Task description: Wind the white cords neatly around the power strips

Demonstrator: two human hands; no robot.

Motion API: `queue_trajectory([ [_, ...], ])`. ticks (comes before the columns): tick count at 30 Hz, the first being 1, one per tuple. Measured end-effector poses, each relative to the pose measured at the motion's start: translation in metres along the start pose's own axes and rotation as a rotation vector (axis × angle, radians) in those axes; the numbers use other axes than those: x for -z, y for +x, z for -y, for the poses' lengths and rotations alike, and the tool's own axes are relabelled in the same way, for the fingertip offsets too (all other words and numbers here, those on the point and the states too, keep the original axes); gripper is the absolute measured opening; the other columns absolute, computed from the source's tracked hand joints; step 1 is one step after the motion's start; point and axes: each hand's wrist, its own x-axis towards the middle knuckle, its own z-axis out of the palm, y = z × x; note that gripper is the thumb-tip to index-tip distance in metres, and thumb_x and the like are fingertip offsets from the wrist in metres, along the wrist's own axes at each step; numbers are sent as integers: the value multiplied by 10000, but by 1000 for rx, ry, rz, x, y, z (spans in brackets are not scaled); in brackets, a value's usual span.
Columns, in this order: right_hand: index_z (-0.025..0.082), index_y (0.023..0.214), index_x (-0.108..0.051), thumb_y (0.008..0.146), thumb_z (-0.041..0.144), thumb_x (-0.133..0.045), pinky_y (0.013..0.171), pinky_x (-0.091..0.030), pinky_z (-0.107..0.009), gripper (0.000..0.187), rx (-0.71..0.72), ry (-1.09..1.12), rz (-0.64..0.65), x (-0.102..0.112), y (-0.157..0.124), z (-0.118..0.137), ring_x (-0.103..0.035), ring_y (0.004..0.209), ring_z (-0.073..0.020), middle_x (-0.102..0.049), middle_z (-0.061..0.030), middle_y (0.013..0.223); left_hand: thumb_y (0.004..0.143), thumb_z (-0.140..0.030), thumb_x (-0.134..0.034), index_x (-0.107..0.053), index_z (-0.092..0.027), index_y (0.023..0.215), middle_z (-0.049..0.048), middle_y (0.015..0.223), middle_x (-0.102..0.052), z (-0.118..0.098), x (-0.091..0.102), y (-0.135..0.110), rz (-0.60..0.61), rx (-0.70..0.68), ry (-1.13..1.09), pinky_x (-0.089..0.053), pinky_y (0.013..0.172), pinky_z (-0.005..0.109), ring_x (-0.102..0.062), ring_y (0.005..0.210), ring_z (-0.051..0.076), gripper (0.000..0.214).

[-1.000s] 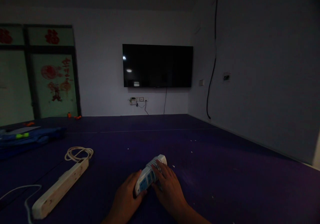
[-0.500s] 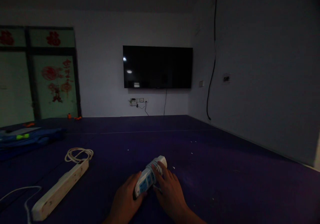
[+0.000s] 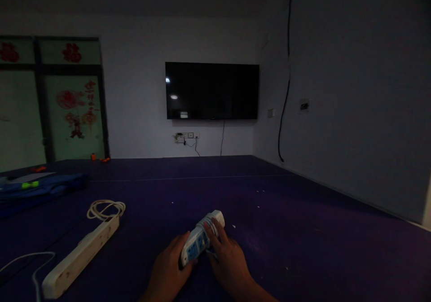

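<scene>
A white power strip point(image 3: 197, 243) with blue socket faces lies slanted between my hands, its far end pointing up and right. Its white cord point(image 3: 209, 224) is wound round the far half. My left hand point(image 3: 170, 266) grips the near end, thumb on one side and fingers on the other. Over the wound cord lie the fingers of my right hand point(image 3: 229, 259), with the thumb at the strip's lower side; that hand is closed round strip and cord. A loose bit of cord shows by the right thumb.
A longer white power strip point(image 3: 82, 257) with a coiled cable point(image 3: 106, 209) lies on the purple surface point(image 3: 303, 248) at left. Behind it is a blue cloth bundle point(image 3: 57, 185). Small white scraps dot the surface. A television point(image 3: 212, 91) hangs on the far wall; a black cable point(image 3: 285, 109) dangles at right.
</scene>
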Motion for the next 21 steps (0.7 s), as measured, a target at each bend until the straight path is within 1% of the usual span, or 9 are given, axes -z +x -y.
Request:
queue_trajectory([
  [5,298,1351,-345,695,59,-497,841,-459,-337,714,18,-11,-6,2,-1,-2,-565,1034,-231,-271,-58,1446,670,-243,-592,-557,-235,1170,54,1129,-636,-2,1,1,14,11,14,-465,892,304,-601,1014,202,501],
  [8,319,1353,-335,696,98,-540,827,-460,-372,723,26,-66,-13,4,-2,-1,-561,1031,-256,-275,-68,1443,674,-250,-589,-562,-231,1163,57,1126,-637,-4,2,1,14,22,15,-460,899,310,-600,1014,203,490],
  [11,335,1367,-305,701,125,-578,758,-475,-418,749,-15,-159,-19,4,-3,2,-593,946,-287,-270,-99,1439,668,-259,-597,-570,-243,1154,51,1114,-644,-5,2,1,9,26,9,-456,903,308,-605,1005,201,487],
  [14,343,1372,-286,697,137,-607,670,-489,-421,776,-62,-237,-18,3,-3,5,-625,836,-286,-267,-138,1432,664,-258,-599,-572,-249,1151,45,1115,-644,-4,2,1,8,28,7,-456,901,300,-605,1007,198,489],
  [17,346,1374,-280,725,166,-604,630,-500,-407,747,-74,-284,24,4,-3,7,-638,789,-275,-310,-151,1412,671,-259,-595,-564,-243,1160,50,1128,-638,-3,1,1,12,32,19,-457,898,300,-602,1010,195,491],
  [21,335,1377,-277,758,148,-576,649,-523,-368,712,-68,-253,80,11,-2,9,-629,869,-271,-401,-138,1364,679,-263,-596,-555,-252,1169,46,1136,-634,-1,-1,1,20,43,36,-447,908,298,-593,1028,189,491],
])
